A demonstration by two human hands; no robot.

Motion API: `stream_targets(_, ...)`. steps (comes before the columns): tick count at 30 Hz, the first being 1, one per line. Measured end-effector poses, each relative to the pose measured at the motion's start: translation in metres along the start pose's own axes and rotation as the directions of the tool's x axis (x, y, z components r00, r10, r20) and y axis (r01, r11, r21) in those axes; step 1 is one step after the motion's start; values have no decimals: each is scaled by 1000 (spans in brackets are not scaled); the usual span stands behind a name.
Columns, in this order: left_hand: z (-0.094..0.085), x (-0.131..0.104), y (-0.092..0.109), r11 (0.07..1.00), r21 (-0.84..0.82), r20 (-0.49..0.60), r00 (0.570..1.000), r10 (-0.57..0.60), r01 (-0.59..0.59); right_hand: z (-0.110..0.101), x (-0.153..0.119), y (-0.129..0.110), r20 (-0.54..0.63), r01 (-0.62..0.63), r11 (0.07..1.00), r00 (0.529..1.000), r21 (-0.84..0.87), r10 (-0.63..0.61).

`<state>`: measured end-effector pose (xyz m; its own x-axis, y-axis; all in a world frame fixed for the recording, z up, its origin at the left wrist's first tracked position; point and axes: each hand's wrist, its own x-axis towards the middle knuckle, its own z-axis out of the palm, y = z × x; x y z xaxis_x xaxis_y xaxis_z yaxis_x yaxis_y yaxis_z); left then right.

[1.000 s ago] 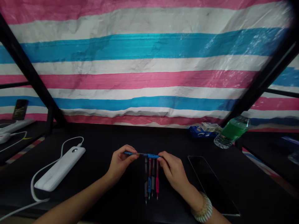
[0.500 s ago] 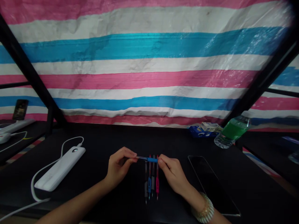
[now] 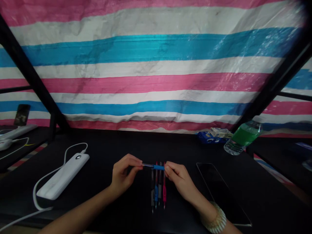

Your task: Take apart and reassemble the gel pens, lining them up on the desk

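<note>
A pen point(image 3: 158, 167) with a clear barrel and a blue part is held level above the black table point(image 3: 117, 211). Its clear end is pinched between the thumb and fingers of my left hand point(image 3: 125, 172). My right hand point(image 3: 180, 178) has its fingers closed on the blue end, hiding the tip there. Under and in front of it, several pens lie side by side: a grey pen point(image 3: 152, 196), a blue pen point(image 3: 156, 192), another grey pen point(image 3: 160, 191) and a pink pen point(image 3: 164, 193). The held pen crosses over their far ends.
On the left lies a white power bank point(image 3: 63, 175) with a white cable point(image 3: 35, 191). A dark phone or tablet point(image 3: 223, 191) lies by my right forearm. Behind it stand a bottle with a green label point(image 3: 243, 138) and small boxes point(image 3: 212, 136). A striped sheet point(image 3: 156, 74) hangs behind the table.
Almost nothing differs. Both hands keep hold of the pen in the same place, and the right wrist has shifted very slightly to the right.
</note>
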<state>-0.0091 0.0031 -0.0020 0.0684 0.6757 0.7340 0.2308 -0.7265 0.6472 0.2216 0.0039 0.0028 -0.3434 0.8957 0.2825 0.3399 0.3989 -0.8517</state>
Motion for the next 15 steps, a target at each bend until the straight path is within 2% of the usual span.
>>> stream_targets(4, 3, 0, 0, 999, 18, 43, 999, -31, 30, -4, -2, -11, 12, 114, 988, 993, -108, -113)
stream_targets(7, 6, -3, 1, 999, 5, 89, 995, -36, 36, -3, -3, -16, 79, 183, 975, 982, -124, -174)
stream_targets(15, 11, -7, 7, 1000, -22, 117, 993, 18, -15, 4, -6, -17, 105, 164, 977, 983, -137, -151)
